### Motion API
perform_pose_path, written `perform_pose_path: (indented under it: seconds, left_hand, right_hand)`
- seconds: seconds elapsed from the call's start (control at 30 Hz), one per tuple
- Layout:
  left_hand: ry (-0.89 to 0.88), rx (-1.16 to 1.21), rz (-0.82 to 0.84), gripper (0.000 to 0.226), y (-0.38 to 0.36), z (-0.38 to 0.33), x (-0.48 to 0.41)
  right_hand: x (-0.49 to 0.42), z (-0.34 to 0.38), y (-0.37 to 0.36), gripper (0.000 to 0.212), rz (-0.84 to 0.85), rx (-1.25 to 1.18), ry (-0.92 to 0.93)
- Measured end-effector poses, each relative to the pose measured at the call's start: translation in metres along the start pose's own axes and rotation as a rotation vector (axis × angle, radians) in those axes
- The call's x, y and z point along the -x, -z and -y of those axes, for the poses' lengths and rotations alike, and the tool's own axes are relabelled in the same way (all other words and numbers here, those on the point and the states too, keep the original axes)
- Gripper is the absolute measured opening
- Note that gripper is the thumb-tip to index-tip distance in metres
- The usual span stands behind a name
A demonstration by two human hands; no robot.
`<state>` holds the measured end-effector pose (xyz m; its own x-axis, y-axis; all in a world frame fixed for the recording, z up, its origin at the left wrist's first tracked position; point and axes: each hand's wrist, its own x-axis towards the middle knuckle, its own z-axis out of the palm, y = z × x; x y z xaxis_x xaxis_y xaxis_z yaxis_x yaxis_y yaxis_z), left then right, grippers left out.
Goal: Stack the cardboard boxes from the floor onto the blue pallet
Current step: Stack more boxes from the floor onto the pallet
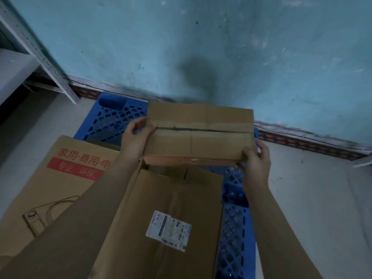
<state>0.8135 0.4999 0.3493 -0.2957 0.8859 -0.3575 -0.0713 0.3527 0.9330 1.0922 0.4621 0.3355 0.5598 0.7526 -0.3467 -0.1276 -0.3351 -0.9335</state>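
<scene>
I hold a small brown cardboard box (199,135) by its two ends above the far part of the blue pallet (114,117). My left hand (134,137) grips its left end, thumb on top. My right hand (255,160) grips its right end, thumb on the near corner. Below it, a larger cardboard box (171,222) with a white shipping label lies on the pallet. A big box with red printed characters (60,178) sits to its left, partly covered by my left forearm.
A teal wall (221,47) runs just behind the pallet. A grey metal shelf upright (40,53) stands at the left. Bare light floor (312,188) lies right of the pallet, and the pallet's open grid (233,228) shows beside the labelled box.
</scene>
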Motion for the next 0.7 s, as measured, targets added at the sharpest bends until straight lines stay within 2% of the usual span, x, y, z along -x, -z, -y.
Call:
perform_pose_path:
  seconds: [0.07,0.17,0.3,0.47,0.6,0.7]
  left_hand:
    - [-0.053,-0.067,0.013,0.039,-0.009,0.008,-0.028]
    - [-0.104,-0.145,0.075,0.045,-0.022,0.028,-0.061]
    - [-0.057,-0.203,0.158,0.049,-0.022,0.072,-0.085]
    - [-0.007,-0.327,0.190,0.052,-0.013,0.123,-0.095]
    - [0.025,-0.472,0.222,0.050,-0.011,0.151,-0.098]
    - [0.027,-0.550,0.219,0.046,-0.003,0.165,-0.097]
  right_hand:
    - [-0.009,-0.021,-0.011,0.049,-0.014,0.060,0.001]
    - [-0.021,-0.056,-0.024,0.053,-0.055,0.122,-0.016]
    - [-0.025,-0.107,-0.025,0.056,-0.056,0.197,-0.005]
    - [-0.022,-0.155,-0.016,0.066,0.029,0.264,-0.064]
    - [-0.024,-0.179,-0.004,0.067,0.044,0.348,-0.110]
    - [-0.024,-0.190,0.003,0.067,0.117,0.413,-0.127]
